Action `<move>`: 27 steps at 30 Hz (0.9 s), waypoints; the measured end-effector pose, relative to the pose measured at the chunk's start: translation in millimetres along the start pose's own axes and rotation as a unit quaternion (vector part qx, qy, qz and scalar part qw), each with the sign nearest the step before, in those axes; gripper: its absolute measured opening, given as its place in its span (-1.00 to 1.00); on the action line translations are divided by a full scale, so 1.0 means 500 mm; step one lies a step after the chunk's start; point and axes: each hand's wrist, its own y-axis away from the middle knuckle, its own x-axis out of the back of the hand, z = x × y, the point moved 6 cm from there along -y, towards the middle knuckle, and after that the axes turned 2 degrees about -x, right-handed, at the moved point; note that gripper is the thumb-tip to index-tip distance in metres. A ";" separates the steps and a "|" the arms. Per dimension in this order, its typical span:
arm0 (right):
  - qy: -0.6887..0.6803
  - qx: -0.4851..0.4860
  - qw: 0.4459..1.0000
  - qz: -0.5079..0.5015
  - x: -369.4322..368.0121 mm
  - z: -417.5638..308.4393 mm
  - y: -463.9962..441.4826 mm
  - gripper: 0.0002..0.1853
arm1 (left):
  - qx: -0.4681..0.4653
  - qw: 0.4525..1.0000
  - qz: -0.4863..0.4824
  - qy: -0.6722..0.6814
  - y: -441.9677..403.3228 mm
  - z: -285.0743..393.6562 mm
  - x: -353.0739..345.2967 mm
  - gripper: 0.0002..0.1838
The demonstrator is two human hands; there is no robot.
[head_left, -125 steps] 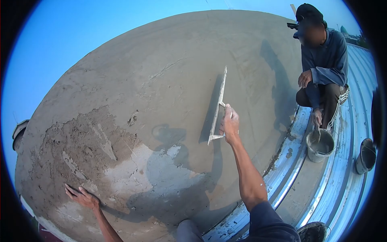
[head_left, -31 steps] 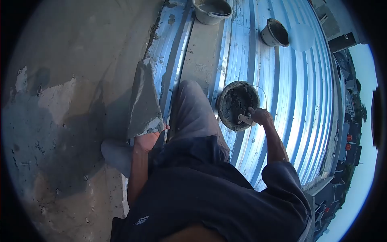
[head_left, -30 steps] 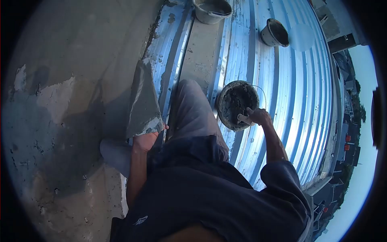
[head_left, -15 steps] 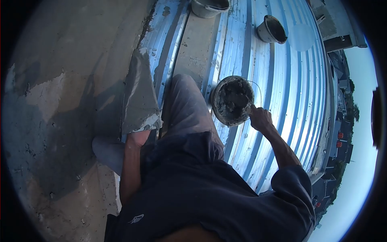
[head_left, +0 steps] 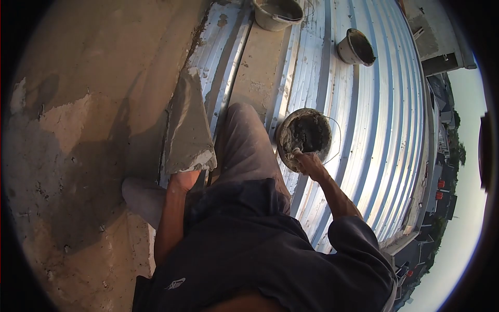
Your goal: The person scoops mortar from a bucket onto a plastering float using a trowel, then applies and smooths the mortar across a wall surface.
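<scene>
My left hand [head_left: 185, 180] is under the near end of a long mortar board [head_left: 189, 125], its fingers mostly hidden. Grey wet mortar coats the board, with a pale crusted patch at the near corner. At the near rim of a bucket [head_left: 283, 136], my right hand [head_left: 310, 164] is closed around what looks like a trowel handle; a pale end shows by the thumb, and the blade cannot be made out. Dark wet mortar [head_left: 312, 130] partly fills this bucket. Its thin wire handle [head_left: 340, 136] hangs out to the right.
Two more buckets stand farther off, one at the top [head_left: 278, 18] and one tilted at upper right [head_left: 356, 48]. Ribbed metal sheeting [head_left: 371, 135] lies under them. A partly plastered wall [head_left: 67, 156] rises on the left. Beyond the sheeting's right edge are rooftops far below.
My right hand has moved left along the bucket, from its right side to the near rim, over the mortar. My left hand still holds the board; the whole view has shifted slightly.
</scene>
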 end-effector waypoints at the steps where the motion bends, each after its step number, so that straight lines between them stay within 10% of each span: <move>1: -0.002 -0.002 1.000 0.001 0.004 0.006 0.005 -0.56 | 0.003 1.000 0.000 -0.001 -0.002 -0.006 0.004 -0.43; 4: -0.181 -0.059 0.979 -0.075 0.008 0.030 0.023 -0.64 | -0.060 0.985 -0.113 -0.112 -0.031 -0.035 0.009 -0.42; 6: -0.328 -0.139 0.929 -0.105 0.006 0.053 0.051 -0.61 | -0.227 0.768 -0.102 -0.590 -0.048 -0.045 0.012 -0.41; 9: -0.361 -0.133 0.920 -0.069 0.004 0.076 0.105 -0.65 | -0.122 0.871 -0.109 -0.462 -0.062 -0.052 -0.042 -0.44; 27: -0.311 0.057 0.942 0.111 0.065 -0.072 0.325 -0.65 | 0.043 0.934 -0.237 -0.266 -0.061 -0.216 -0.225 -0.45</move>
